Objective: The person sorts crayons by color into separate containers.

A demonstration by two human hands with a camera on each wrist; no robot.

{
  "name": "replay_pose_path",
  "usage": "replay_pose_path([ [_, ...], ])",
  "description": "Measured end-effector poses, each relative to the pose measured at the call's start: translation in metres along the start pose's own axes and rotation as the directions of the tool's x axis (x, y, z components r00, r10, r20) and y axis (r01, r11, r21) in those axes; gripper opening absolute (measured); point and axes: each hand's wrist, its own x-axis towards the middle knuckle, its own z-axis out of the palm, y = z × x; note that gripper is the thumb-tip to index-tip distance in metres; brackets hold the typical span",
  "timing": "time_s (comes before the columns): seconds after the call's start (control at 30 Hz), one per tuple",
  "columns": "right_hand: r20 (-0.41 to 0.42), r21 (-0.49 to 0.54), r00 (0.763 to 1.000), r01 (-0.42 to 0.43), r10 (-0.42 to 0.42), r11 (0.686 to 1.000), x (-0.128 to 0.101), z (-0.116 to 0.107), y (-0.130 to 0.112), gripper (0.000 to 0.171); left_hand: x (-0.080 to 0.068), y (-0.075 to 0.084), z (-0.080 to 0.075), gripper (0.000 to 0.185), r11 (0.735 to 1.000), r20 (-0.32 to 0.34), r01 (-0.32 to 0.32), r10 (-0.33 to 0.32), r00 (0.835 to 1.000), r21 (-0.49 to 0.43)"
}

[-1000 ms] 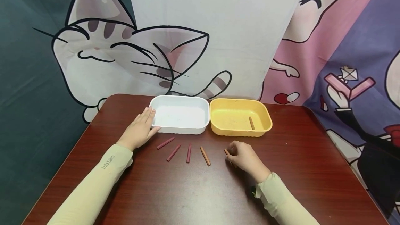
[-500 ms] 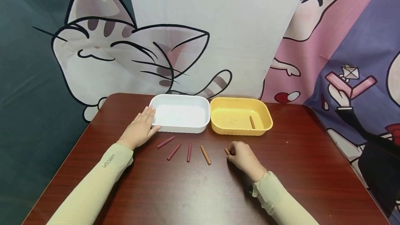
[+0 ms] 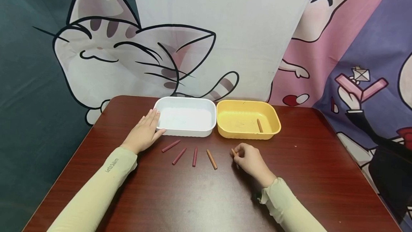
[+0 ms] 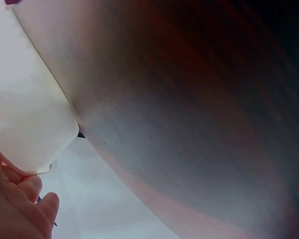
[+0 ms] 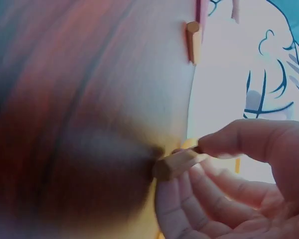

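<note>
My right hand (image 3: pixel 252 160) pinches an orange-brown crayon (image 5: pixel 174 165) between thumb and fingers, close over the table in front of the yellow tray (image 3: pixel 248 135). Seen from the right wrist, its flat six-sided end points out of the grip. Straight fingers of my left hand (image 3: pixel 141 133) rest along the left side of the white tray (image 3: pixel 186 133), thumb at its front corner. One orange-brown crayon (image 3: pixel 259 125) lies inside the yellow tray. On the table between the hands lie three dark red crayons (image 3: pixel 178 156) and another orange-brown crayon (image 3: pixel 211 159).
Both trays stand side by side near the back edge of the brown wooden table (image 3: pixel 199 199). Behind it hangs a printed cloth (image 3: pixel 193 63) with a cartoon cat.
My right hand's fingers have straightened somewhat around the crayon, whose tip now shows slightly higher. The left hand and the other crayons keep their places.
</note>
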Motion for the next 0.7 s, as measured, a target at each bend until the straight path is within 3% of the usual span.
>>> replay_pose_path([
  [0.13,-0.028,0.156,0.999,-0.028,0.033,0.987,0.002,-0.001,0.001,0.012,0.001,0.0,-0.001,0.077,1.0,0.0,0.0,0.0,1.0,0.002],
  [0.23,-0.026,0.311,0.997,-0.055,0.066,0.949,0.003,-0.002,0.002,0.02,0.001,0.0,-0.001,0.077,1.0,-0.001,0.0,0.0,1.0,0.002],
  [0.47,0.124,0.653,0.986,-0.163,0.107,0.74,0.005,-0.002,0.006,0.032,0.0,0.0,-0.001,0.077,1.0,0.007,0.004,-0.004,1.0,-0.006],
  [0.53,0.135,0.689,0.986,-0.163,0.096,0.706,0.005,-0.003,0.005,0.032,0.0,0.0,-0.001,0.077,1.0,0.003,0.002,-0.002,1.0,-0.004],
  [0.7,0.123,0.707,0.99,-0.139,0.073,0.693,0.006,-0.012,0.0,0.034,0.0,-0.001,0.0,0.076,1.0,-0.003,-0.001,0.001,1.0,-0.002],
])
